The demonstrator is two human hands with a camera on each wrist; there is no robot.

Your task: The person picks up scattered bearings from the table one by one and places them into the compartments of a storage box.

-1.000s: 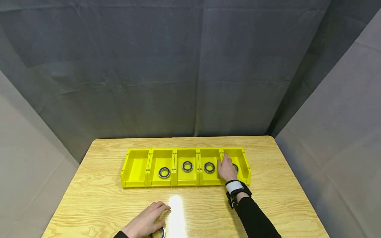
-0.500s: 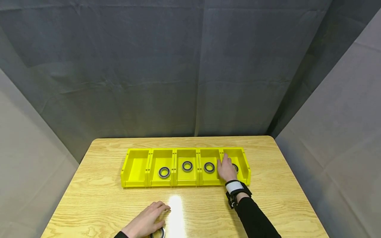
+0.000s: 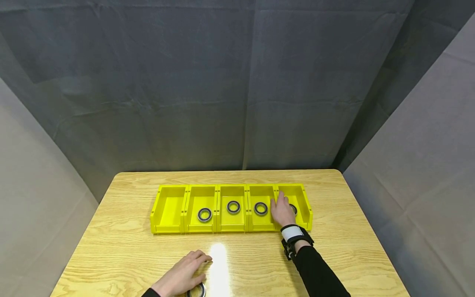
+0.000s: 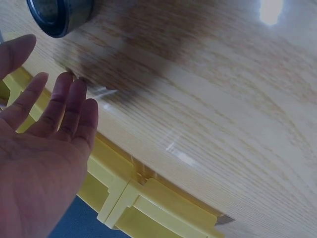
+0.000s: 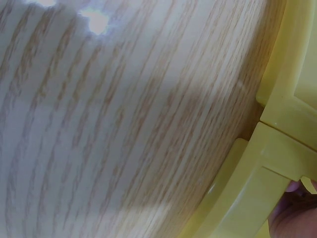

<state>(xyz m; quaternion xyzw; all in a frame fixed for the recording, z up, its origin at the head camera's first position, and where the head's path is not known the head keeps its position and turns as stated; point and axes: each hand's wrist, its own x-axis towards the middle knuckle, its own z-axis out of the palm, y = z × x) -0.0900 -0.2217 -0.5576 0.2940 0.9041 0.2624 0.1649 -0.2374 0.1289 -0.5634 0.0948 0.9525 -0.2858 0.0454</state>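
In the head view my left hand lies low over the table, its fingers loosely bent. Beside its thumb is a bearing, a dark ring with a metal rim, partly cut off by the frame. The left wrist view shows a gap between my fingers and this bearing. My right hand reaches into the rightmost yellow bin, by its left divider, fingers extended. A bearing there is partly covered by the hand. In the right wrist view the bin wall hides most of the hand.
Several yellow bins stand joined in a row on the wooden table. One bearing each lies in the second bin, the middle bin and the fourth bin from the left. Grey curtains hang behind and at the sides.
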